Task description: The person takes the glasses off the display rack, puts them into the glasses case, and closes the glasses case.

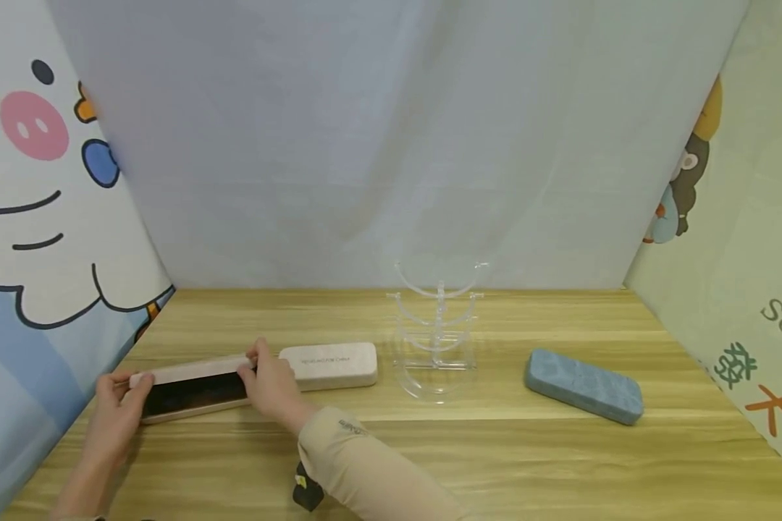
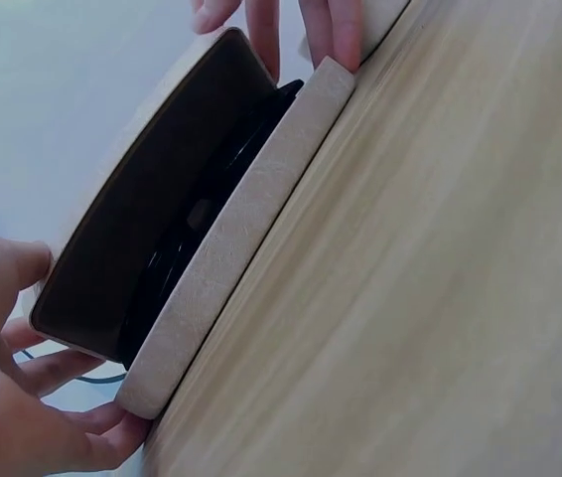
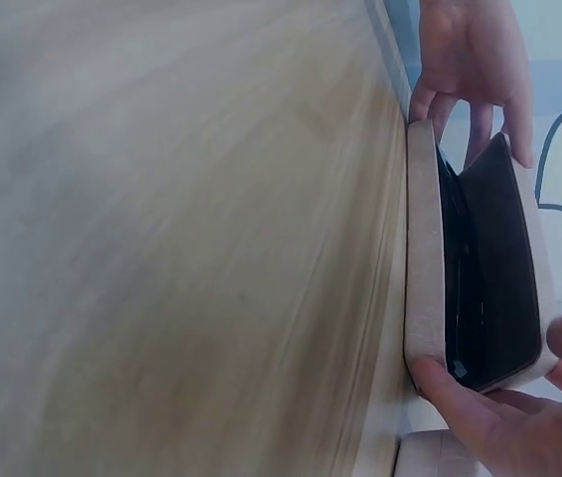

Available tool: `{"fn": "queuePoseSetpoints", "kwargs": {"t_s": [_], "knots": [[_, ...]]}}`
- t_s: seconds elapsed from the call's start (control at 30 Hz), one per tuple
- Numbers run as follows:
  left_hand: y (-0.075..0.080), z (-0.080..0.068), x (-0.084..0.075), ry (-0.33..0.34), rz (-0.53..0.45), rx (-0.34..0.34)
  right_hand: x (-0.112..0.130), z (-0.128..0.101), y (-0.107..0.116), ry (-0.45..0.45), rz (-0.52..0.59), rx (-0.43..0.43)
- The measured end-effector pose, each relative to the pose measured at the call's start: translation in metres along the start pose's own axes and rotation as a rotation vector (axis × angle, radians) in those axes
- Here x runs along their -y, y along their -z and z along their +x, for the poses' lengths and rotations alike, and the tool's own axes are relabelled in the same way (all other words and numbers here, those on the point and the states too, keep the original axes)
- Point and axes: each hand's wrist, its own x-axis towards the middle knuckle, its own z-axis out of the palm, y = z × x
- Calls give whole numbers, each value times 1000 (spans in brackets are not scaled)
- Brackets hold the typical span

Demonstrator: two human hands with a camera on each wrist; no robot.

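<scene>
At the left of the table in the head view lies a pale glasses case (image 1: 192, 370), its lid raised and its dark lining showing. Black glasses (image 3: 468, 288) sit inside, mostly in shadow. My left hand (image 1: 114, 412) grips the case's left end, thumb on the lid edge and fingers at the base, as the left wrist view shows. The right hand (image 1: 270, 383) holds the opposite end, with a thumb at the lid and fingers around the corner of the base wall (image 2: 231, 248). The base rests on the wooden table (image 1: 495, 463).
Just right of my right hand lies a closed white case (image 1: 329, 365) with lettering. A clear tiered display stand (image 1: 438, 325) stands at the middle back. Farther right is a closed blue case (image 1: 584, 386). A small black object (image 1: 308, 488) lies beside my right sleeve.
</scene>
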Motion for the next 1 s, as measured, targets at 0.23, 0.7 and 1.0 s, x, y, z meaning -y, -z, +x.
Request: {"fn": "queuePoseSetpoints", "kwargs": {"t_s": [0.23,0.7,1.0], "knots": [[2,-3,7,-39,-21,-15,2,1,-5,-43,-27,-48],[12,1,17,-117,173,109,-3,-5,-8,23,-139,-19],[3,-3,3,-96,224,114,-7,-10,-1,37,-85,-10]]}}
